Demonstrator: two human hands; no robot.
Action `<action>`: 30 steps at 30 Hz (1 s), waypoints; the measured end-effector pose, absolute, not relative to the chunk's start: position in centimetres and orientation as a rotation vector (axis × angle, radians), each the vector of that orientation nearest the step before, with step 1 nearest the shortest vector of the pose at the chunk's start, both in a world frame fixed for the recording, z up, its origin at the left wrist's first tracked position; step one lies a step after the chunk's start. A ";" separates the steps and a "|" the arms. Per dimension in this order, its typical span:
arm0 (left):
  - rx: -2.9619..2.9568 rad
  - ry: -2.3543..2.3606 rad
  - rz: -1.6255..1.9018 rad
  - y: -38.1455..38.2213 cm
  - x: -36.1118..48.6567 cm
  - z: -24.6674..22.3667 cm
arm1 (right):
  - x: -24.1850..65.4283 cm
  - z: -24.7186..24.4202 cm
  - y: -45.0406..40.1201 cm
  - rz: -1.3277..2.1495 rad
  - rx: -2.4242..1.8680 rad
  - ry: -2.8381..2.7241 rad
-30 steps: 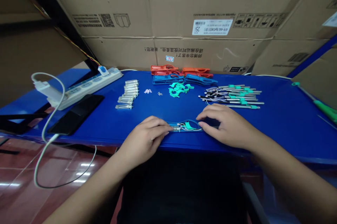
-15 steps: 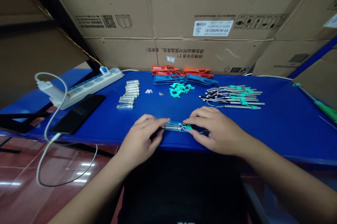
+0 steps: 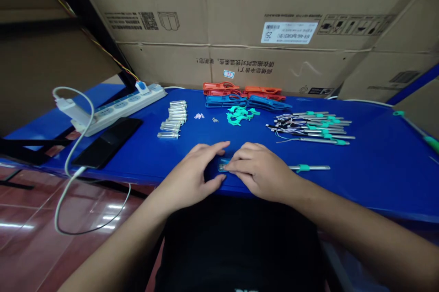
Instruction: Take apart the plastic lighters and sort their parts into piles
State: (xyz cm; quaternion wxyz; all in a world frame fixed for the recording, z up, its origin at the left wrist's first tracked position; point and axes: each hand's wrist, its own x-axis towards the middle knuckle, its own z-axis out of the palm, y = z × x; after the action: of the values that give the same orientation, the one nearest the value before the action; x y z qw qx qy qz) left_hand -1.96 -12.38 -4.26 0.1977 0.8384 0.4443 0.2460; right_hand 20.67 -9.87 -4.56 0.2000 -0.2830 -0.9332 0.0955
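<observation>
A blue plastic casing (image 3: 222,162) lies near the table's front edge, mostly hidden under my right hand (image 3: 257,168). The right fingers are pressed together on the casing's left part; anything small between them is hidden. A metal rod with a green piece (image 3: 303,168) sticks out to the right from beneath that hand. My left hand (image 3: 195,171) is beside the casing's left end, thumb and fingers apart, with nothing held between them.
Behind are clear cylinders (image 3: 173,120), pink bits (image 3: 199,116), small pins (image 3: 215,120), green parts (image 3: 236,116), blue casings (image 3: 226,101), red casings (image 3: 221,87) and wired rods (image 3: 322,131). At left lie a phone (image 3: 108,142) and power strip (image 3: 128,105). Cardboard (image 3: 236,18) stands behind.
My right hand has moved left over the casing, its fingers now together, and the rod shows at its right. My left hand has come off the casing's end. The view has shifted slightly.
</observation>
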 end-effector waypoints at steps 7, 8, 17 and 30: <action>2.334 1.210 0.663 -12.2 -1.7 -4.4 | 20.7 -4.7 -10.1 0.328 -0.837 -2.619; 2.337 1.213 0.665 -12.2 -1.7 -4.5 | 20.7 -4.6 -10.1 0.334 -0.841 -2.617; 2.384 1.153 0.696 -12.0 -2.1 -5.2 | 20.8 -4.4 -10.0 0.283 -0.871 -2.586; 2.401 1.102 0.845 -11.3 -1.3 -5.1 | 23.7 -1.9 -9.8 0.402 -1.001 -2.367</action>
State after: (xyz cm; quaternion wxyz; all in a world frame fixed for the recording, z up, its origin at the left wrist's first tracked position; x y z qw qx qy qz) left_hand -1.31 -11.28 -5.14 0.1829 0.8511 0.3906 0.2993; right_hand 23.68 -9.82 -1.90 0.2670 -0.3709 -0.8769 0.1488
